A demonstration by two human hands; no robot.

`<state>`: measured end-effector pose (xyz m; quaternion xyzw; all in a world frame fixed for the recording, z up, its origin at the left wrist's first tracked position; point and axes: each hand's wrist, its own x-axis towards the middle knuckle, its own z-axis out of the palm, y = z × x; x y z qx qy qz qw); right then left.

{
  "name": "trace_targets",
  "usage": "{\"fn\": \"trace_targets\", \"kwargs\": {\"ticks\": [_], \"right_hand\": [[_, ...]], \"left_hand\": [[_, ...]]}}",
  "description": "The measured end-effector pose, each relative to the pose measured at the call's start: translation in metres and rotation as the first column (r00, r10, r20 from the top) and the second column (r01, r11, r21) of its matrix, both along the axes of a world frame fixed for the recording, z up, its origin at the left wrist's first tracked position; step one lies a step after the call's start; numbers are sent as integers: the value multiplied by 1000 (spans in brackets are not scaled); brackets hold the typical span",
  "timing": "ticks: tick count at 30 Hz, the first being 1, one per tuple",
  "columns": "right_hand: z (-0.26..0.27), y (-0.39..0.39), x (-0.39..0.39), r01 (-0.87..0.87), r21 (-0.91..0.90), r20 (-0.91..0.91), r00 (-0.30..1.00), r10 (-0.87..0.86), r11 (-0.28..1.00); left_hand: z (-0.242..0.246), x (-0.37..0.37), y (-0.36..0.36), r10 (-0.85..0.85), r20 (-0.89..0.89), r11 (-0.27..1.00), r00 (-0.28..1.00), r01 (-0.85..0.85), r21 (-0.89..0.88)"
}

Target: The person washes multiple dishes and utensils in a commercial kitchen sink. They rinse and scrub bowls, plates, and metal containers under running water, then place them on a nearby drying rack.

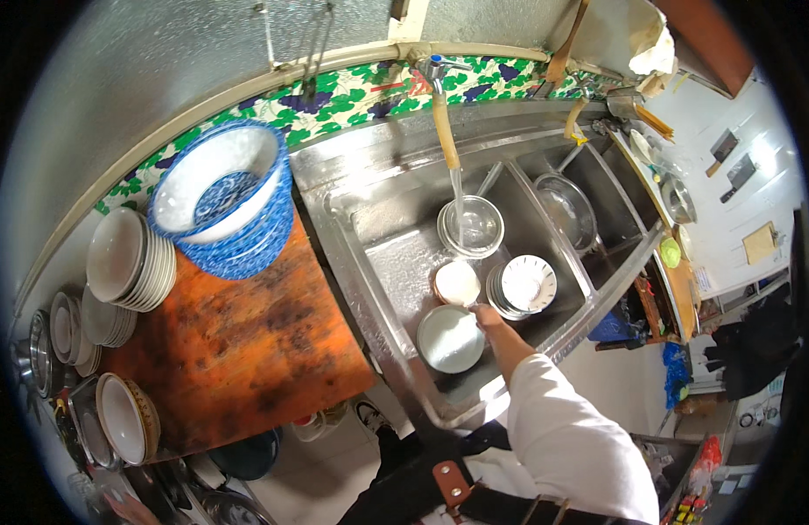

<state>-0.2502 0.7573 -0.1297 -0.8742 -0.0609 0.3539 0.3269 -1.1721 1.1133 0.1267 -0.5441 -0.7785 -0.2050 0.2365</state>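
My right hand [488, 317], in a white sleeve, pinches the rim of a pale round bowl [450, 338] at the near end of the steel sink [391, 256]. Just beyond it sits a smaller whitish bowl [457, 282]. Right of these, stacked bowls [528, 283] have a striped one on top. Water runs from a hose-fitted tap [446, 131] into nested clear bowls [471, 226]. At the lower left edge, what seems to be my left hand [130, 508] is blurred and partly cut off; its grasp cannot be made out.
On the orange-brown wooden board [260, 335] left of the sink stand large blue-and-white bowls [227, 197], a white bowl stack [132, 259] and a yellow-patterned bowl [129, 419]. A metal pan [565, 211] lies in the adjoining basin. Cleavers [723, 144] hang on the right wall.
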Motion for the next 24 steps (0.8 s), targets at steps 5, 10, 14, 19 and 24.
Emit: {"fn": "trace_targets", "kwargs": {"ticks": [5,10,14,19,24], "right_hand": [[-63,43,31,381,-82,-2,924,-383,921],[-86,64,40,778,-27,-439,555,-706,628],[-56,66,29,770,-10,-819,359,-447,637],[25,55,23,534,60,-806,524,-275,843],[106,55,48,423,329,-792,611,3,844]], "left_hand": [[50,148,-157,-143,404,954,903,235,-187],[109,334,-263,-85,658,956,748,247,-157],[99,449,-261,-84,898,930,431,358,-84],[48,608,-237,-160,972,638,171,769,-30],[-56,809,-203,-275,890,408,363,883,-234]]}}
